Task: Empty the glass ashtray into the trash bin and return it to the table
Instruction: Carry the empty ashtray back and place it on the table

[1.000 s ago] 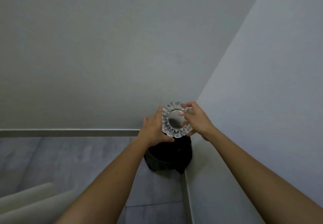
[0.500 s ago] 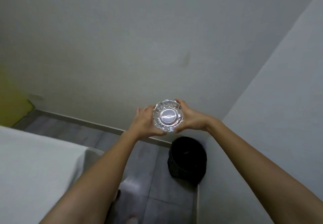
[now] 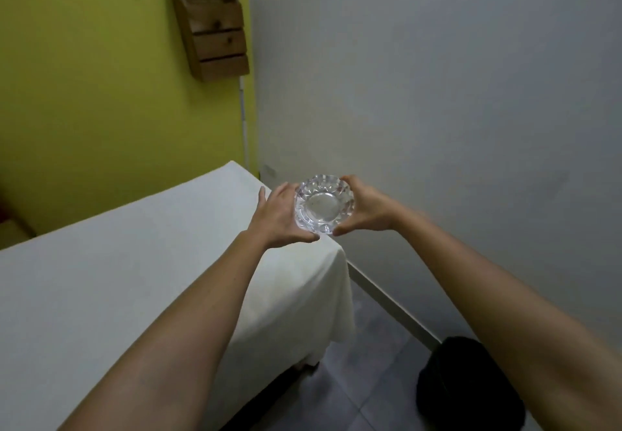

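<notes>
Both of your hands are gripping the glass ashtray (image 3: 324, 204) near the middle of the frame, holding it in the air just over the far right corner of the surface (image 3: 111, 282). Your left hand (image 3: 281, 216) is pressing against its left side with the thumb curling under the near rim, and your right hand (image 3: 365, 206) is clamping its right side, fingers wrapping around the far edge. You are keeping the ashtray roughly level with its bowl facing up, and the bowl is looking clear. White cloth is covering the surface and draping down at that corner. Down at the lower right of the frame, the black trash bin (image 3: 469, 387) is sitting on the grey tiled floor (image 3: 367, 373) against the wall, well apart from the ashtray.
</notes>
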`<state>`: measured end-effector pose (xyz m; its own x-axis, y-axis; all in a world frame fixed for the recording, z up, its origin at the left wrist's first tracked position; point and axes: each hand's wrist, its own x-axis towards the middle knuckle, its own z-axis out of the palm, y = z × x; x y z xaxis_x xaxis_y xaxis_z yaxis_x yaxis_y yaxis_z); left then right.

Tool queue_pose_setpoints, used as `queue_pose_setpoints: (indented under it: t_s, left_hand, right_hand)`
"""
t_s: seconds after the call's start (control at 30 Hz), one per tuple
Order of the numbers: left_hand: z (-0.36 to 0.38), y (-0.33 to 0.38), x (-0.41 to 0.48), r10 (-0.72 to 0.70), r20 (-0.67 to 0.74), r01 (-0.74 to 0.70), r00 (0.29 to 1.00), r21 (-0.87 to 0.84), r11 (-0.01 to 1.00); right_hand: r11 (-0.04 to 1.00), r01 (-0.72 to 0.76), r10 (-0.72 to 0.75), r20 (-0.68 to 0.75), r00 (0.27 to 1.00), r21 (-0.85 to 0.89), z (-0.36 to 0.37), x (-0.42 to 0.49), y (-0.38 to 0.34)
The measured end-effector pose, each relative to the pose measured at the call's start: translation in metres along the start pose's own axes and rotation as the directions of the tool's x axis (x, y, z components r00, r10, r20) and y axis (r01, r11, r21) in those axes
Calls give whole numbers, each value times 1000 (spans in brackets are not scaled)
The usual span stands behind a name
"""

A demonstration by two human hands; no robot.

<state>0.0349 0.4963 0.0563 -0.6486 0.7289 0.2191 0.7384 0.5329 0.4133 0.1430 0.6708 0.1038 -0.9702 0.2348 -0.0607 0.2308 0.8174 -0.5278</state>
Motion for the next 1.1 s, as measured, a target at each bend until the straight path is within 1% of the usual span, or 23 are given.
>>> queue_pose_setpoints:
  t_s: [0.07,0.13,0.3,0.37,0.53,0.63,0.73,0.87,0.97,1.1]
  left_hand:
    - [-25,-36,-25,-94,-6,94,996,39,995]
    - [-48,-78,-59,-195,-33,196,980,48,979]
    - [-107,-170,-156,-428,-58,432,902,82,898]
    - [-128,-205,-197,-495,-65,499,866,106,860]
    - [-158,-274,-283,-615,-38,614,788,137,778]
    - [-158,-299,-318,-677,6,662,736,207,720]
    - [-154,-316,-338,-711,35,681,702,261,685]
    - [-147,-335,-345,-725,91,678,682,293,674]
    - [-139,-345,-347,-738,94,683,669,316,659]
    - [-132,-351,-348,-746,143,679,651,329,656]
  right_hand:
    - [998,56,-55,44,998,-16,22,20,-38]
    - [990,142,-140,95,986,-14,52,41,-84]
    - [945,327,-314,212,926,-27,146,72,-203]
    - [927,375,-360,253,898,-13,188,77,-246]
    - [894,448,-423,367,829,19,273,80,-320]
    - [884,467,-425,406,809,-7,312,78,-346]
    - [882,470,-408,438,801,-40,341,75,-357]
    - [886,458,-378,459,804,-74,368,79,-359]
    - [876,465,-359,473,805,-126,378,85,-360]
    - [868,471,-345,491,800,-157,385,85,-357]
